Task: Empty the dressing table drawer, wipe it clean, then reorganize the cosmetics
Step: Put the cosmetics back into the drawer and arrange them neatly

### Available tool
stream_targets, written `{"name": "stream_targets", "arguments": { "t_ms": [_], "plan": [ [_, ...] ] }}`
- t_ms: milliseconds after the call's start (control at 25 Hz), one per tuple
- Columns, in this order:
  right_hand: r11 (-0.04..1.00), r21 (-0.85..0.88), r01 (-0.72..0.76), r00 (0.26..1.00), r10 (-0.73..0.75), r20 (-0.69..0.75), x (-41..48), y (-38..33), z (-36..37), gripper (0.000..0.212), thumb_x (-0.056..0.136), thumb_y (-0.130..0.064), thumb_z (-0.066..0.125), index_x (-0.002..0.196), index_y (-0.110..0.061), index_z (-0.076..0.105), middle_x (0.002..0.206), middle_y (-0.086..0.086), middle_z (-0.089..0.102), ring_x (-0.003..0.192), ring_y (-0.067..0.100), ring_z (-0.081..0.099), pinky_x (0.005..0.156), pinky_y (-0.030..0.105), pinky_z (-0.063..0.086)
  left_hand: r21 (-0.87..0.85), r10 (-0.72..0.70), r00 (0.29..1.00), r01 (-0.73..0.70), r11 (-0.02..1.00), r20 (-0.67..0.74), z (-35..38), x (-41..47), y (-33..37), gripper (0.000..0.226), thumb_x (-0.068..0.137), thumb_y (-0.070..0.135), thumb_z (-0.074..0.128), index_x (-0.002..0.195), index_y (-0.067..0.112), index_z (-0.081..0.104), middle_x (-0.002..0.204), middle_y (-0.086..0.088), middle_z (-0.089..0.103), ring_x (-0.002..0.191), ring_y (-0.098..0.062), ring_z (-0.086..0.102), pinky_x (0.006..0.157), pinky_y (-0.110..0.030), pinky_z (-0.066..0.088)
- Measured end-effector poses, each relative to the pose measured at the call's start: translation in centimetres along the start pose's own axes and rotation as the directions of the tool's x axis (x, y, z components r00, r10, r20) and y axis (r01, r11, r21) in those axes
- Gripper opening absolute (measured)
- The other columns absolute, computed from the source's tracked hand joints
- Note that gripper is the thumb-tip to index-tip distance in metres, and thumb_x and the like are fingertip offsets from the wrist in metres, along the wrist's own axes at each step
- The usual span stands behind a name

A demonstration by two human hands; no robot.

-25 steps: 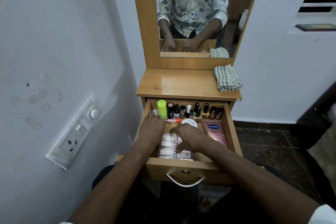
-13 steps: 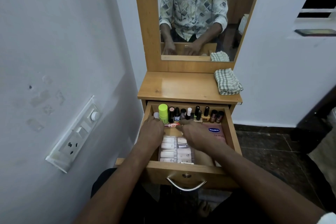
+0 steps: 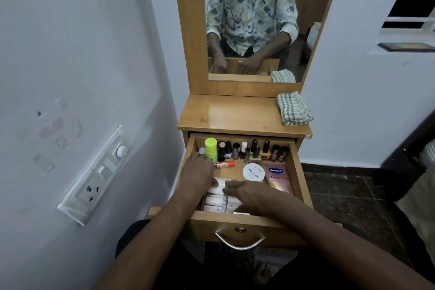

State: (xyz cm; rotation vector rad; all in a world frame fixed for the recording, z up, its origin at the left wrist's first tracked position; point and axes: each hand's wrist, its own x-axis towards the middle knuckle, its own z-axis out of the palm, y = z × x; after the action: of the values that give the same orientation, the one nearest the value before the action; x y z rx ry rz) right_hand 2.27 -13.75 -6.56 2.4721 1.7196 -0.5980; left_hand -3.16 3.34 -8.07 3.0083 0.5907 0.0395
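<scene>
Two hands sit in the open drawer (image 3: 300, 179): the right hand (image 3: 251, 198) has drawn back onto the front white tubes (image 3: 213, 202), fingers flat and straight, while the left hand (image 3: 197, 172) rests palm-down beside it, fingers loosely spread. Beyond, the round jar (image 3: 253, 172) is now uncovered, bottles (image 3: 236, 150) line the back, and the cloth (image 3: 293, 108) lies on the tabletop (image 3: 230, 113); the reorganizing looks nearly done.

In the open drawer (image 3: 235, 221), the left hand (image 3: 197, 172) and right hand (image 3: 250, 195) rest palm-down on pale tubes (image 3: 214, 200), with small bottles (image 3: 244, 151) behind.
</scene>
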Motion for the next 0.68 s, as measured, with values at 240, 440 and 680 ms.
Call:
{"name": "stream_targets", "arguments": {
  "t_ms": [240,440,680],
  "plan": [
    [0.988,-0.036,-0.152,0.966,0.141,-0.218,1.0,3.9,-0.4,0.060,0.095,-0.006,0.052,0.151,-0.021,0.033,0.161,0.007,0.026,0.142,0.027,0.036,0.111,0.039,0.037,-0.005,0.019,1.000,-0.019,1.000,-0.007,-0.1,-0.1,0.0,0.058,0.074,0.029,0.082,0.121,0.008,0.057,0.119,-0.011,0.061,0.115,-0.028,0.051,0.094,-0.035,0.042],
    [0.936,-0.293,-0.196,0.966,0.133,-0.222,1.3,5.1,0.5,0.060,0.098,-0.023,0.054,0.152,-0.021,0.028,0.156,0.015,0.027,0.141,0.032,0.030,0.102,0.045,0.043,0.038,0.013,1.000,-0.012,0.999,-0.009,0.2,0.0,0.0,0.052,0.076,0.031,0.081,0.118,0.008,0.061,0.118,-0.010,0.061,0.114,-0.027,0.051,0.093,-0.035,0.042],
    [0.943,-0.295,-0.153,0.951,0.059,-0.304,0.9,4.3,-1.0,0.052,0.095,-0.021,0.056,0.142,-0.015,0.036,0.140,0.014,0.045,0.123,0.026,0.044,0.097,0.037,0.042,0.075,0.040,0.999,-0.038,0.996,-0.016,0.3,0.3,-0.1,0.039,0.078,0.031,0.078,0.109,0.009,0.067,0.116,-0.009,0.061,0.112,-0.026,0.050,0.093,-0.035,0.042]
  ]
}}
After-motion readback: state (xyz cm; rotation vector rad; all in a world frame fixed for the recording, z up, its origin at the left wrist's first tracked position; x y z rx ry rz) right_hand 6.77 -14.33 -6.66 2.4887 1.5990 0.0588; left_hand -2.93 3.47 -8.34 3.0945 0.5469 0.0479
